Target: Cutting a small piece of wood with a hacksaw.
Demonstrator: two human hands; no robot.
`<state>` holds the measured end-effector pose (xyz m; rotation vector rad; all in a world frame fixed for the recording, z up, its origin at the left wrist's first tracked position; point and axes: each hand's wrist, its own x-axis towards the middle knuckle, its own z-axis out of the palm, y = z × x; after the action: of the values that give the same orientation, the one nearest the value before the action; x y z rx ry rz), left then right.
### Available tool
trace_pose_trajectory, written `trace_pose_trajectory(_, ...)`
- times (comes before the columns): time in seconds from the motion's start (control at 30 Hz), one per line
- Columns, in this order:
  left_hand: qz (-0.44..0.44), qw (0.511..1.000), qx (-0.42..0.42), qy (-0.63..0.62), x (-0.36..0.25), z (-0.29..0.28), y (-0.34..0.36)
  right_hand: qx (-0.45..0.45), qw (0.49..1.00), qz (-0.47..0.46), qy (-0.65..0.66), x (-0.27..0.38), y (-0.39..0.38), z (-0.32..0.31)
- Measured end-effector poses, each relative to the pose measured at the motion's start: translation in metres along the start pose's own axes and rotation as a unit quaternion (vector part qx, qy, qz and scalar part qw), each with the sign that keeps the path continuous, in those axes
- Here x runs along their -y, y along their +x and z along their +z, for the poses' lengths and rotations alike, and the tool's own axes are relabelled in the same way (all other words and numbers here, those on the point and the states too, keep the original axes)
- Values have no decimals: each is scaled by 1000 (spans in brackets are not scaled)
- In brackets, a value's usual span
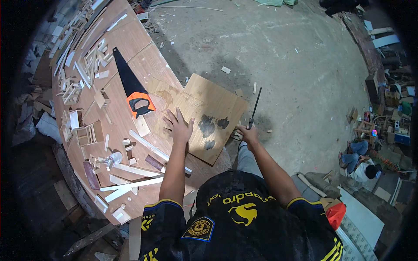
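Observation:
My left hand (178, 127) lies with spread fingers on a light wooden board (220, 102) that overhangs the workbench (154, 65) edge and bears dark stains at its right part. My right hand (247, 134) grips the dark handle of a long, thin tool (257, 102), held upright just beside the board's right edge; I cannot make out whether it is a saw or a file. A handsaw (126, 76) with a black blade and orange handle rests on the bench, left of the board.
Wooden offcuts (89, 65), strips (146, 145) and small pieces cover much of the bench's left side. The concrete floor (283, 65) has scattered scraps. A seated person (361, 161) is at the right among clutter, and another person's dark-clothed legs (339, 6) show at the top right.

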<state>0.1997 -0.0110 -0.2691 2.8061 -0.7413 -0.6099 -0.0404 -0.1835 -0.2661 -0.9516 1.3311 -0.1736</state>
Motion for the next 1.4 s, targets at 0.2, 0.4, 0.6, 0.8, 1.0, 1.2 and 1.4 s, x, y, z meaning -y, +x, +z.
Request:
trace_pose_trajectory(0.2, -43, 999, 30, -9, -21, 1, -4, -7, 993, -1, 120, 2, 39, 5)
trace_pose_trajectory(0.4, -7, 995, 63, -73, -27, -29, 2, -27, 992, -37, 116, 21, 42, 22)
trace_pose_trajectory(0.6, 97, 966, -211, -115, 31, -49, 13, -96, 985, -99, 102, 55, 44, -29)
trace_pose_trajectory(0.8, -88, 988, -123, 32, 73, -34, 12, -103, 981, -132, 99, 97, 24, -89)
trace_pose_trajectory(1.0, -132, 984, -104, 59, 80, -36, 42, -101, 982, -130, 89, 112, 12, -106)
trace_pose_trajectory(1.2, -161, 972, -170, 2, 83, -50, 62, -20, 992, -122, 39, 113, 17, -93)
trace_pose_trajectory(1.4, 73, 908, -378, -166, 25, -80, 30, 6, 993, -108, -40, 103, 47, -63)
